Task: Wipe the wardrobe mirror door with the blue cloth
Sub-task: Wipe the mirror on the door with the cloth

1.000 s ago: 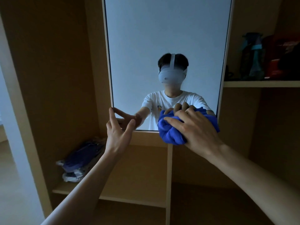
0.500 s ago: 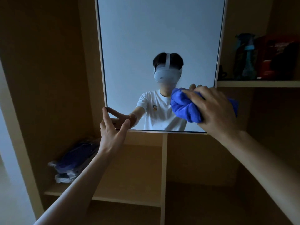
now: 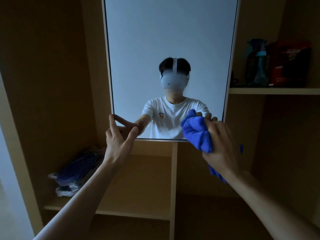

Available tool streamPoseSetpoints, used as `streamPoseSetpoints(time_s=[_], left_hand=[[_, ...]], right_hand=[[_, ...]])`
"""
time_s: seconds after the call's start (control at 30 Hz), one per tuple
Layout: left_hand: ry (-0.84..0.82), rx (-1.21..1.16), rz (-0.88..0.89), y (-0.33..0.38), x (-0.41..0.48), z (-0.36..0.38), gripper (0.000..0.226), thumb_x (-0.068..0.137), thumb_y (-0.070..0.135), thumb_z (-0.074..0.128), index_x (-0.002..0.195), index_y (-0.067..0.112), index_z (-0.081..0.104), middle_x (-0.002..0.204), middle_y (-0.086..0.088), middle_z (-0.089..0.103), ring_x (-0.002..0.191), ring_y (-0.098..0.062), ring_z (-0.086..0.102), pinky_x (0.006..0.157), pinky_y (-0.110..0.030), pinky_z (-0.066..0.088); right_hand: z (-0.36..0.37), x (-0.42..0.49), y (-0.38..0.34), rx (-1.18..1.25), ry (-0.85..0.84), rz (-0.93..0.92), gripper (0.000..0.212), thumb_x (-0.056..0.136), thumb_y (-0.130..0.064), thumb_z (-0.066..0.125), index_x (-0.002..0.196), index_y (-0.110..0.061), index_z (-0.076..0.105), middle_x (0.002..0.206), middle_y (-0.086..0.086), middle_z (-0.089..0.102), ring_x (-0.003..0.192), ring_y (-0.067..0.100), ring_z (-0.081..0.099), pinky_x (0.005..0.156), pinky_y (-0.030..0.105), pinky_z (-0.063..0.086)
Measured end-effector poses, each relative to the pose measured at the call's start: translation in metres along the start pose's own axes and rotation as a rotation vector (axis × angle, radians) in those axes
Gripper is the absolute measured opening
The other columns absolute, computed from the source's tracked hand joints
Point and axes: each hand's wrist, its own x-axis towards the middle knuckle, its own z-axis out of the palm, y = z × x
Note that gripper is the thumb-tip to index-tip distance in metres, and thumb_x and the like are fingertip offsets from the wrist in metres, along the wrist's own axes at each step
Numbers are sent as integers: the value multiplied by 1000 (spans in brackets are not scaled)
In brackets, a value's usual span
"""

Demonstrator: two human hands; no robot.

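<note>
Down the mirror door [image 3: 169,40] the right hand [image 3: 223,144] has moved, and it is now at the lower right corner. Its fingers curl round the bunched blue cloth [image 3: 197,134], which lies at the glass just left of the knuckles. Far left of this grip, the left hand [image 3: 117,141], fingers spread, touches the lower left corner.

Cut-off mirror, blurred hand, dim shelves

The mirror [image 3: 169,40] runs off the top edge. The right hand [image 3: 221,144] is blurred and covers the middle of the cloth [image 3: 197,134] it grips, so only a bunched end and a tail by the wrist show. Things on the upper right shelf [image 3: 273,91] are too dark to name, as is the bag [image 3: 76,170] low on the left. Whether the left hand [image 3: 117,142] touches glass or frame cannot be told.
</note>
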Motion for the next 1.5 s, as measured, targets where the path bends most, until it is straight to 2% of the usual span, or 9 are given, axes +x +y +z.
streamPoseSetpoints(time_s=[0.3,0.47,0.63,0.87,1.03,1.17,1.27,1.33,1.5], left_hand=[[44,86,31,-5,2,-4,87,100,52,53,161,38,-7,161,-16,26,143,-37,39,106,-52,41],[83,96,55,-9,4,0,86,100,47,55,163,36,-4,160,-14,29,144,-33,37,103,-49,41],[83,65,59,-10,5,-1,93,85,62,47,163,36,3,163,-8,28,145,-28,37,101,-42,38],[90,11,70,-17,10,-5,81,96,48,54,162,39,7,163,-3,30,144,-25,39,99,-38,37],[66,-19,84,-21,13,-8,70,104,34,49,162,39,10,165,-1,28,146,-22,36,102,-33,32],[20,-58,81,-24,15,-14,59,108,38,39,161,40,12,165,0,29,147,-20,35,102,-29,28],[-10,-112,88,-26,18,-20,54,109,41,33,161,40,17,165,5,30,145,-12,35,105,-27,27],[-37,-171,67,-28,20,-23,52,109,47,30,160,40,21,163,8,34,146,-12,36,113,-29,29],[-83,-358,18,-29,22,-30,61,101,65,22,152,37,42,145,4,58,133,-12,54,117,-46,40]], right_hand=[[-11,14,-5,198,292,356,45,79,1,66,122,-3,54,111,13,56,94,23,58,76,31,44],[-13,15,-12,222,336,459,40,83,-1,65,122,-2,55,113,16,59,103,31,58,84,38,47],[-8,22,-19,112,332,479,29,87,-13,61,112,0,56,100,14,60,87,28,62,69,35,45],[18,23,-37,222,406,436,50,84,-19,64,129,-5,48,120,17,56,104,31,59,79,33,47],[39,35,-72,170,369,363,44,82,-28,54,122,-8,51,106,10,58,91,27,63,68,43,57],[62,36,-110,252,325,287,58,77,-14,69,131,-9,47,120,16,52,104,35,57,85,45,52],[71,42,-143,118,421,241,36,97,-27,47,121,-3,59,96,12,58,81,26,59,66,25,39],[78,45,-160,116,398,161,47,103,-36,35,121,-1,60,95,11,59,80,25,59,63,27,44],[97,48,-197,94,218,139,48,95,-31,55,135,-5,52,106,12,60,91,26,63,66,33,56]])
